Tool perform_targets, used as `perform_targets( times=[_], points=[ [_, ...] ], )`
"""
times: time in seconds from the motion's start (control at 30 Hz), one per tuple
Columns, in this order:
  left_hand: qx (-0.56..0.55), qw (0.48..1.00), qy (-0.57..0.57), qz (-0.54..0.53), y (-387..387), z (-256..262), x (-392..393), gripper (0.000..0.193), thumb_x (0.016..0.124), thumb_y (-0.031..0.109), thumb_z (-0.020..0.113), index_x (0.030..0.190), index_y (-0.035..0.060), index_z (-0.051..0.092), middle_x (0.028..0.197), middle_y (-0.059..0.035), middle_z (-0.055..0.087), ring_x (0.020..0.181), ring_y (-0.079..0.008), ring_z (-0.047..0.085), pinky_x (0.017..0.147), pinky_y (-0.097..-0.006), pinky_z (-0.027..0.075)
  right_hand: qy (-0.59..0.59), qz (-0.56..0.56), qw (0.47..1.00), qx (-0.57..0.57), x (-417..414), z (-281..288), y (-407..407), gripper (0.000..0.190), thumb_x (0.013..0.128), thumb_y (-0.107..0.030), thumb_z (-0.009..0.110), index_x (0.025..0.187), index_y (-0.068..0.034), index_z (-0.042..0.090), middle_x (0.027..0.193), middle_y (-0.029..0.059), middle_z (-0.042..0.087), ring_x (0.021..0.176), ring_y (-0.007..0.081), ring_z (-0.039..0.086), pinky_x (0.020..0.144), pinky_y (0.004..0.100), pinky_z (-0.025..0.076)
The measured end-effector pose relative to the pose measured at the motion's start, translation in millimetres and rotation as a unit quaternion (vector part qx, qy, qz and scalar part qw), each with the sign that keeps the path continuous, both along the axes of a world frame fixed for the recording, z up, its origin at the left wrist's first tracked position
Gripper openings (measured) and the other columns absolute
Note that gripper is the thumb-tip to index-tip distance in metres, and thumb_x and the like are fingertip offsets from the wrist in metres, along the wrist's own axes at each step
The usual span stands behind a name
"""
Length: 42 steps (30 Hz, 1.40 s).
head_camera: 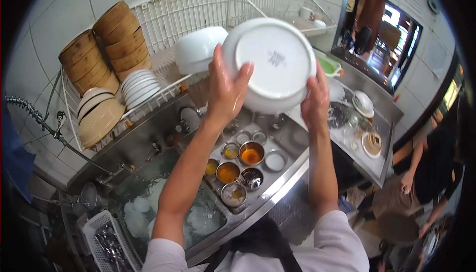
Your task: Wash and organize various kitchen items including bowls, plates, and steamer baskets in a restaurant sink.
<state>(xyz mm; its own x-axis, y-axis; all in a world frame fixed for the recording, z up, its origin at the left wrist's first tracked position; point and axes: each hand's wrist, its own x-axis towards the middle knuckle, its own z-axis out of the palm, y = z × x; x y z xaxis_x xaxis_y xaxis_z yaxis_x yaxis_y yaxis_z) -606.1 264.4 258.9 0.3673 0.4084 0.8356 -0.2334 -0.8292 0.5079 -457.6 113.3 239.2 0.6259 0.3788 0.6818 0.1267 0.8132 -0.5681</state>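
My left hand (227,89) and my right hand (317,95) grip a large white ceramic bowl (275,61) from either side. Its underside, with a faint printed mark, faces me. Other white bowls (199,48) stand just left of it on a white wire dish rack (163,99). Below my hands, metal cups and bowls, one with orange liquid (251,153), rest on the steel counter (271,182). Water fills the steel sink (219,220) at lower left, with pale, blurred things in it. Both hands look wet.
Bamboo steamers (87,63), small white plates (140,87) and beige bowls (100,117) occupy the rack's left. A spray hose (70,147) arches over the sink beside a white cutlery basket (108,238). Dishes lie on the right-hand steel counter (383,149). A person (427,167) stands at far right.
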Motion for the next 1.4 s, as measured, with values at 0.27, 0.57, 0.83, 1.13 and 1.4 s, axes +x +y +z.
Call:
perform_targets(
  times=[0.27, 0.57, 0.83, 1.13, 1.4],
  points=[
    [-0.280, 0.948, 0.124, 0.090, 83, 126, 152, 0.073, 0.082, 0.039, 0.055, 0.128, -0.0130, 0.036, 0.118, -0.0317, 0.052, 0.108, -0.0398, 0.054, 0.090, -0.0409, 0.044, -0.051, -0.043, 0.974, -0.218, 173, 112, 120, 0.046, 0.095, -0.031, 0.046, 0.121, 0.007, 0.051, 0.119, 0.0161, 0.057, 0.109, 0.0208, 0.051, 0.091, 0.0268, 0.038],
    [-0.471, 0.857, 0.175, 0.111, 130, 103, 198, 0.066, 0.087, 0.042, 0.043, 0.135, -0.0031, 0.038, 0.144, -0.0240, 0.030, 0.133, -0.0368, 0.029, 0.107, -0.0492, 0.022, -0.080, -0.037, 0.910, -0.406, 223, 116, 192, 0.054, 0.090, -0.039, 0.046, 0.116, 0.007, 0.055, 0.112, 0.0207, 0.059, 0.102, 0.0259, 0.054, 0.090, 0.0368, 0.039],
    [-0.463, 0.865, 0.142, 0.131, 138, 76, 213, 0.063, 0.090, 0.039, 0.040, 0.132, -0.0085, 0.039, 0.133, -0.0246, 0.046, 0.120, -0.0340, 0.047, 0.097, -0.0414, 0.038, -0.123, -0.067, 0.838, -0.528, 260, 94, 239, 0.063, 0.082, -0.048, 0.044, 0.127, -0.005, 0.053, 0.141, 0.0310, 0.027, 0.131, 0.0426, 0.020, 0.103, 0.0480, 0.028],
    [0.094, 0.979, 0.051, 0.176, 49, 81, 100, 0.050, 0.084, 0.033, 0.064, 0.119, -0.0015, 0.054, 0.116, -0.0213, 0.056, 0.112, -0.0316, 0.053, 0.098, -0.0385, 0.039, -0.065, -0.227, 0.966, -0.104, 202, 11, 128, 0.024, 0.083, -0.013, 0.059, 0.103, 0.000, 0.059, 0.099, 0.0097, 0.053, 0.090, 0.0195, 0.051, 0.084, 0.0312, 0.041],
    [-0.107, 0.931, 0.072, 0.342, 10, -122, -148, 0.004, 0.085, 0.005, 0.062, 0.086, 0.0011, 0.063, 0.067, -0.0005, 0.059, 0.059, -0.0060, 0.053, 0.054, -0.0217, 0.044, -0.128, 0.158, 0.821, -0.534, 31, -277, 84, 0.007, 0.085, -0.008, 0.059, 0.088, -0.003, 0.061, 0.082, 0.0054, 0.061, 0.077, 0.0124, 0.058, 0.070, 0.0271, 0.047]
  ],
)
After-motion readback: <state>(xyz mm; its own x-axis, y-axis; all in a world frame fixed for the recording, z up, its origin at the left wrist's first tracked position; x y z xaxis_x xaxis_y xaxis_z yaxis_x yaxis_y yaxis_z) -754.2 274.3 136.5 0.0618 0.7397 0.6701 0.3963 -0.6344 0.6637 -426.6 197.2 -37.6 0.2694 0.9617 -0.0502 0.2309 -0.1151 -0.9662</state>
